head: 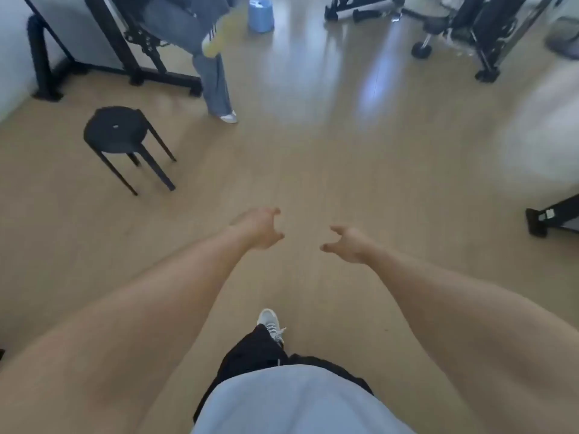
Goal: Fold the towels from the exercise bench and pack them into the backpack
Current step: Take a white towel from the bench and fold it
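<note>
Both my arms stretch forward over bare wooden floor. My left hand [260,228] and my right hand [346,244] hang in the air a short way apart, palms turned toward each other, fingers loosely curled and holding nothing. No towel, exercise bench or backpack shows clearly in this view. My own foot in a pale sneaker [271,324] is stepping forward below the hands.
A black round stool [116,128] stands at the left. Beyond it another person's legs [213,83] are beside a black equipment frame [125,42]. A blue cylinder [261,14] and black gym machines [470,29] sit at the back. A black base [551,217] juts in at the right.
</note>
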`<action>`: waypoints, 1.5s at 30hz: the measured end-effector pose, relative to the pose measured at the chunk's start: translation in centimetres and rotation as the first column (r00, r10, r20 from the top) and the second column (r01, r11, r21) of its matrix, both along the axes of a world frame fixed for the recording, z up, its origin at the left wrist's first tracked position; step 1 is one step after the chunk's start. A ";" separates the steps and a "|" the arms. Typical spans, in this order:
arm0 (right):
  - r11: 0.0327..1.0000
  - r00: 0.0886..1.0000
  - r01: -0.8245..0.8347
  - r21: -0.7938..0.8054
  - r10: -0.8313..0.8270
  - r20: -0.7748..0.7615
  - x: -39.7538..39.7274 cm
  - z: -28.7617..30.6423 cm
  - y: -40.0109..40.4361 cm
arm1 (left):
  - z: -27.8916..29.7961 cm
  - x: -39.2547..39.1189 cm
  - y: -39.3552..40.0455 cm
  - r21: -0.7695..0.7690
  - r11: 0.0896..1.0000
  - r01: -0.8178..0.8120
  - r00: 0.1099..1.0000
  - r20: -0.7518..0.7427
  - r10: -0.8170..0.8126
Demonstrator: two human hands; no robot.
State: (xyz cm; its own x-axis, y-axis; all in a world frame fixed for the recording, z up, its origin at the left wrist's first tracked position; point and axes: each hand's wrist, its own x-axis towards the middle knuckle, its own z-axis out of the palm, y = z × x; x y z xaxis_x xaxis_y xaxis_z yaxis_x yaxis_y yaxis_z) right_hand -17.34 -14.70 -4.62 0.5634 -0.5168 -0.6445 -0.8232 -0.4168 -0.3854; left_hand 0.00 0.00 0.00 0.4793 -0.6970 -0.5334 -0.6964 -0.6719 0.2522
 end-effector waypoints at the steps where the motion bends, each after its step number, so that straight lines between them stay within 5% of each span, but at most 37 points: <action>1: 1.000 1.000 0.014 0.010 -0.014 0.019 1.7 0.2 -1.7 | 0.0 2.0 -1.9 -0.006 1.000 0.011 1.000 -0.018 -0.011; 13: 0.986 0.993 0.108 0.124 -0.100 -0.068 18.5 -0.9 -26.6 | -1.1 22.0 -29.8 0.056 0.991 0.125 0.991 -0.059 -0.122; 30: 0.976 0.973 -0.216 0.016 0.216 -0.078 52.8 0.2 -66.8 | -0.8 54.6 -65.6 -0.043 0.964 -0.263 0.959 -0.117 0.257; 45: 0.996 0.996 -0.077 0.052 0.079 -0.044 84.7 0.6 -97.9 | 1.2 87.6 -97.0 -0.022 0.978 -0.210 0.977 -0.054 0.208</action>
State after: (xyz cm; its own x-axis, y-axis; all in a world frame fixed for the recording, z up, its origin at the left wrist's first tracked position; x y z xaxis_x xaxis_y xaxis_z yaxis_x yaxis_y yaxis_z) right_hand 67.38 -112.61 -3.99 0.5701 -0.4388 -0.6946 -0.8063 -0.4614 -0.3702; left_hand 87.61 -97.04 1.23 0.5883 -0.5993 -0.5428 -0.5272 -0.7933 0.3045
